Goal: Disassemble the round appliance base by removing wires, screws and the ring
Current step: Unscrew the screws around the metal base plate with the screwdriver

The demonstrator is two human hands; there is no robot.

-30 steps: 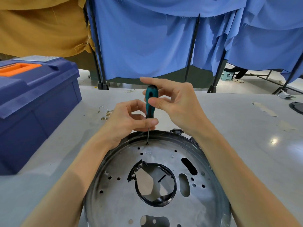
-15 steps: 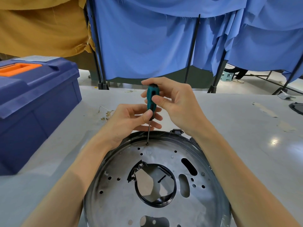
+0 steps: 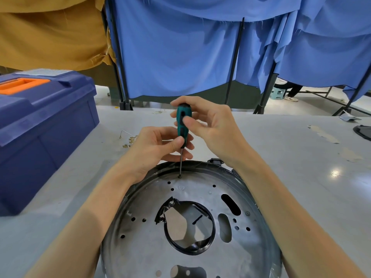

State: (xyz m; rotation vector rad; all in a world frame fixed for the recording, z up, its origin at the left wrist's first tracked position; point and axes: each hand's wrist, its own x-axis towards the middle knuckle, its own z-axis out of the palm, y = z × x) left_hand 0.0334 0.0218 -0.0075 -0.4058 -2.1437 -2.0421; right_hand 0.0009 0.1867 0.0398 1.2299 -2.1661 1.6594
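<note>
Left of the round silver metal appliance base (image 3: pixel 188 227), which lies flat on the grey worktop (image 3: pixel 291 157), a dark blue plastic toolbox (image 3: pixel 40 127) stands. At the base's far rim, the left hand (image 3: pixel 158 147) pinches the teal-handled screwdriver (image 3: pixel 182 125) low; the right hand (image 3: pixel 208 125) clamps its top, tip on a small screw (image 3: pixel 180 176). The base looks stiff, thin-edged; grip its outer rim.
</note>
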